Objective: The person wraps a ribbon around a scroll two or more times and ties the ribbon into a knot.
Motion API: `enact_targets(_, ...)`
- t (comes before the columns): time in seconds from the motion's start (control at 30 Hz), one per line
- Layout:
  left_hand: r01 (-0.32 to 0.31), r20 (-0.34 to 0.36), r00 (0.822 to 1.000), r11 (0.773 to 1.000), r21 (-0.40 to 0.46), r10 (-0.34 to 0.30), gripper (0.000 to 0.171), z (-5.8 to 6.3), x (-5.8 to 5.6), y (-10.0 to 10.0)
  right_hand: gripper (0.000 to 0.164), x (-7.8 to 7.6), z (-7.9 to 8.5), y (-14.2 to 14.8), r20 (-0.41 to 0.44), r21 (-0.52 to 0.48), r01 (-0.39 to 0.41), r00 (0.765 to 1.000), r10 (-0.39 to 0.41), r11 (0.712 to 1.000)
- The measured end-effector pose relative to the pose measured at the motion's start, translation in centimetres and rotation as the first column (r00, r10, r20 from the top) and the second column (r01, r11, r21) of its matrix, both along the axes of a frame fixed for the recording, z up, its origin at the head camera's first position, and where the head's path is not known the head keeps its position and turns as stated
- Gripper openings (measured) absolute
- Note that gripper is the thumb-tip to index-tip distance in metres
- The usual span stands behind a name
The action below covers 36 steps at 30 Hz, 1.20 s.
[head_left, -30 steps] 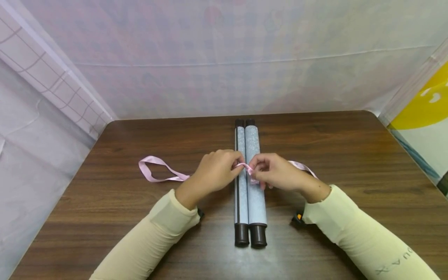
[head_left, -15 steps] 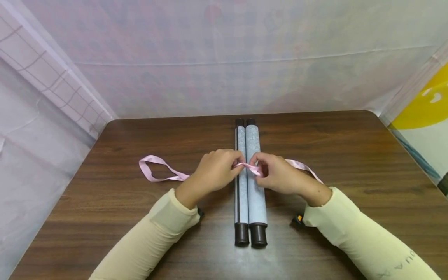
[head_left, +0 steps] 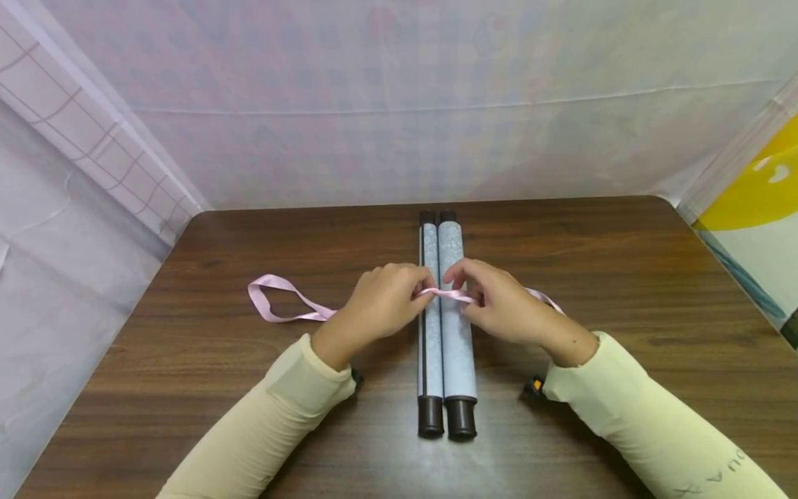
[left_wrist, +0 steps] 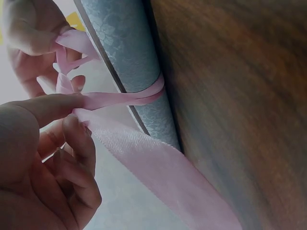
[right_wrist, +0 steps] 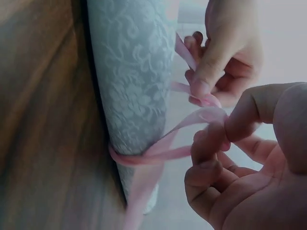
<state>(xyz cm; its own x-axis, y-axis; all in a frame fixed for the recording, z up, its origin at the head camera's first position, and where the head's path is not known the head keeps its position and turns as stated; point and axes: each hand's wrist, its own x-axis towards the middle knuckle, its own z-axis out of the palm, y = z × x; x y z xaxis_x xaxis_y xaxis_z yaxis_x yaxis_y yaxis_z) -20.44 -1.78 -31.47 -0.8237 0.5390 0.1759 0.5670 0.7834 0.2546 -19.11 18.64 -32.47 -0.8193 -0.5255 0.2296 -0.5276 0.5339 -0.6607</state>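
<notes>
Pink satin ribbon (head_left: 451, 296): because it passes round the outer sides of a dark-capped, pale blue, floral-patterned left roll (head_left: 433, 353) and a matching right roll (head_left: 458, 353), then twists narrow above them, uneven pulling could leave it bunched or slack; its run underneath is hidden.
Left hand (head_left: 386, 298): thumb and forefinger are clamped on the ribbon above the left roll; if that pinch eases, the satin, which looks slippery, could slide and let the strands loosen.
Right hand (head_left: 501, 301): the head view leaves the grip doubtful, but the right wrist view shows fingertips together on a fold of ribbon; so shallow a hold could lose the fold under a sharp tug.
Rolls: they lie side by side, near to far, on a brown wood-grain table (head_left: 187, 388); being round, they could shift or turn if one hand pulls harder, and a slanted pull could drag the band off the middle, toward the near or far end.
Left tail (head_left: 274, 281): it lies looped on the table's left side, where the twist could tighten into a kink if drawn through.
Right tail (head_left: 544, 297): partly hidden behind the right wrist, it could snag against the pale yellow right sleeve (head_left: 598, 395) as the arm moves.
</notes>
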Motion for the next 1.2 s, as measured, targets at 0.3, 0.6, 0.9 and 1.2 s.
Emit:
enact_targets(0.3,-0.007,0.026,1.000,1.000,-0.001,0.007,0.012,0.1,-0.1,0.0,0.025,-0.6,0.4,0.8,-0.092,0.052,0.097,0.991,-0.092,0.994)
enact_targets(0.6,-0.011,0.033,0.999,1.000,0.000,0.011,0.012,0.1,-0.1,0.0,0.020,-0.8,0.5,0.9,0.008,-0.098,0.127,0.992,-0.126,0.987)
enact_targets(0.9,-0.004,0.046,0.999,1.000,0.008,0.004,0.013,0.1,-0.2,-0.1,0.018,-0.7,1.0,1.1,0.257,-0.334,0.136,0.965,-0.049,0.933)
enact_targets(1.2,-0.012,0.058,0.998,1.000,0.004,0.012,0.013,0.2,-0.2,-0.3,0.012,-1.0,0.6,1.6,0.222,-0.210,0.131,0.972,-0.083,0.969)
